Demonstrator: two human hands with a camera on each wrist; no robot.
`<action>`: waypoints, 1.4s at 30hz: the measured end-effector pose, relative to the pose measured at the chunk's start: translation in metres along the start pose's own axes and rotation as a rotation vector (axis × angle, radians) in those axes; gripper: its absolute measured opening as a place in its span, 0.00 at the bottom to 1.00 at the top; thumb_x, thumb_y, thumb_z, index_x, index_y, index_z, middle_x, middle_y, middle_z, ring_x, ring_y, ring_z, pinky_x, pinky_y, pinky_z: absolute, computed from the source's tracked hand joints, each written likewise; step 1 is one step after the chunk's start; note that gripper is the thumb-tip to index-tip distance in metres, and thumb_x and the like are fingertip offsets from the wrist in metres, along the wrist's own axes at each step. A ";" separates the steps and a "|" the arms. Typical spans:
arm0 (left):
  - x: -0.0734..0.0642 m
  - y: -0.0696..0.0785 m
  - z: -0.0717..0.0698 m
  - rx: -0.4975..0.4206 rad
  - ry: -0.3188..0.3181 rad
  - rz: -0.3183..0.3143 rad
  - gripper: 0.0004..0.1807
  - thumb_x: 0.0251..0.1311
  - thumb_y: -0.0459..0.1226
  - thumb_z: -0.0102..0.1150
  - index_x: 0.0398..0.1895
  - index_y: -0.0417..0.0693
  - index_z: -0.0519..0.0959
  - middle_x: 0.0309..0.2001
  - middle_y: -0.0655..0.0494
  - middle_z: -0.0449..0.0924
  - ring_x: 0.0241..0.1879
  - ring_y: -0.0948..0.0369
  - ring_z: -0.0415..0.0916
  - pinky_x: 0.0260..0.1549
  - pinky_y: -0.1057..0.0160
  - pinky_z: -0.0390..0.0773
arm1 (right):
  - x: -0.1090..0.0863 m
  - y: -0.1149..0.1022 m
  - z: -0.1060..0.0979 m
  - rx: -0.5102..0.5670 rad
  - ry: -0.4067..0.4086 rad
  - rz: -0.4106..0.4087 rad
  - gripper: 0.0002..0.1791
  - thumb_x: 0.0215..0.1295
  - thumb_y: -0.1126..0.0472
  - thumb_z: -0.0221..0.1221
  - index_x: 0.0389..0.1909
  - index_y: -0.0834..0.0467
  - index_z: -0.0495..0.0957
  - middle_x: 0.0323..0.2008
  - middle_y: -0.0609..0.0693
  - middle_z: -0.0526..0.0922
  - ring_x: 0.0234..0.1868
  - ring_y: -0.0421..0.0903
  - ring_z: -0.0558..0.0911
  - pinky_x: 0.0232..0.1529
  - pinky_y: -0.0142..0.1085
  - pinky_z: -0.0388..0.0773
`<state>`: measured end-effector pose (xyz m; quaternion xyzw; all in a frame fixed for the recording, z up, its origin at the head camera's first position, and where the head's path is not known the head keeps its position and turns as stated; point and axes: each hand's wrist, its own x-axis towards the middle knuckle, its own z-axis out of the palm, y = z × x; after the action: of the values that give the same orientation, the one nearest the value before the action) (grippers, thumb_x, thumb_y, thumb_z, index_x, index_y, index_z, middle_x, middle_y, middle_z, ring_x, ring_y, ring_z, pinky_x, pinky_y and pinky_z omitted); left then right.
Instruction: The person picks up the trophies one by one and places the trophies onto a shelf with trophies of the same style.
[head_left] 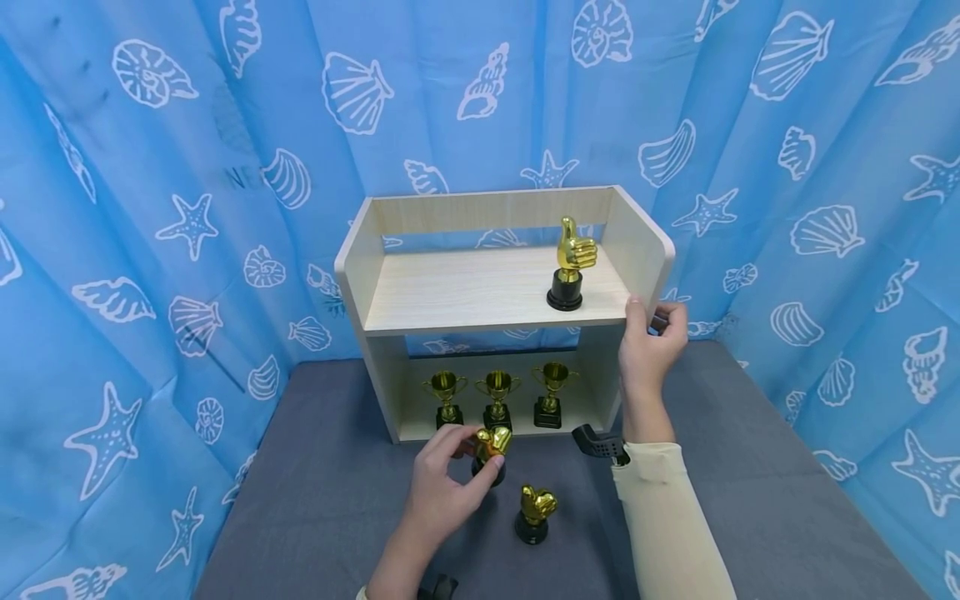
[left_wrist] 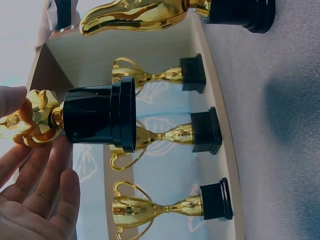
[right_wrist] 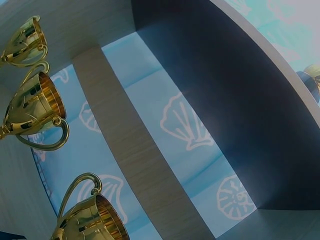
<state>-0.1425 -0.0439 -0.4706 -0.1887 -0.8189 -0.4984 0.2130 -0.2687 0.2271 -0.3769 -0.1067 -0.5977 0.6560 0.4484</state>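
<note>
A grey cloth-like surface [head_left: 315, 500] spreads beneath both hands, and past its far edge a blue curtain [head_left: 450, 83] printed with white shells and starfish hangs in folds, running round to either side of the hands as well. The left hand [head_left: 444, 479] pinches a thumbs-up trophy [head_left: 492, 442] by its gold top, thumb on one side and fingers on the other; in the left wrist view its black round base hangs clear of the surface. The right hand [head_left: 651, 343], farther forward, grips the front edge of the right side panel of a pale wood-grain shelf [head_left: 450, 292] that stands on the grey surface ahead of the left hand. Just to the right of the left hand, and nearer the wearer than the right hand, a second trophy [head_left: 536, 508] stands upright on the cloth. On the upper board, beyond the right hand and to its left, stands a third trophy [head_left: 572, 258], thumb up. Beyond the left hand, on the lower board, three gold cups [head_left: 497, 392] on black square bases stand in a row. Pale sleeves [head_left: 667, 517] cover the arms, and a black wrist mount [head_left: 598, 442] sits beside the right wrist.
</note>
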 end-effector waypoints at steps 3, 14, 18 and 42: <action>0.001 0.001 0.000 0.002 -0.003 0.004 0.20 0.62 0.43 0.78 0.56 0.52 0.86 0.47 0.67 0.83 0.40 0.69 0.81 0.39 0.65 0.85 | -0.006 -0.012 0.001 0.001 -0.004 0.007 0.11 0.74 0.61 0.62 0.47 0.64 0.75 0.57 0.56 0.77 0.52 0.41 0.74 0.51 0.38 0.72; 0.002 0.002 0.000 -0.006 0.002 0.014 0.21 0.61 0.42 0.79 0.56 0.51 0.86 0.47 0.66 0.83 0.41 0.69 0.81 0.40 0.65 0.85 | -0.007 -0.015 0.001 0.004 -0.003 0.009 0.11 0.74 0.61 0.62 0.46 0.64 0.75 0.59 0.58 0.77 0.53 0.42 0.74 0.52 0.39 0.73; 0.002 0.001 0.000 -0.012 0.006 0.023 0.20 0.61 0.42 0.79 0.56 0.53 0.86 0.47 0.65 0.83 0.41 0.69 0.81 0.39 0.65 0.85 | -0.007 -0.015 0.001 0.002 -0.002 0.009 0.10 0.74 0.61 0.62 0.46 0.64 0.75 0.59 0.58 0.77 0.53 0.41 0.74 0.52 0.38 0.73; 0.005 0.006 -0.002 -0.036 0.008 0.020 0.20 0.61 0.40 0.79 0.56 0.51 0.86 0.48 0.64 0.84 0.42 0.66 0.83 0.41 0.64 0.86 | -0.007 -0.013 0.000 0.004 0.000 0.015 0.08 0.74 0.60 0.62 0.45 0.59 0.75 0.57 0.54 0.77 0.54 0.42 0.74 0.52 0.39 0.72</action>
<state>-0.1431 -0.0422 -0.4630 -0.1986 -0.8069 -0.5118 0.2180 -0.2587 0.2202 -0.3680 -0.1103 -0.5956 0.6606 0.4436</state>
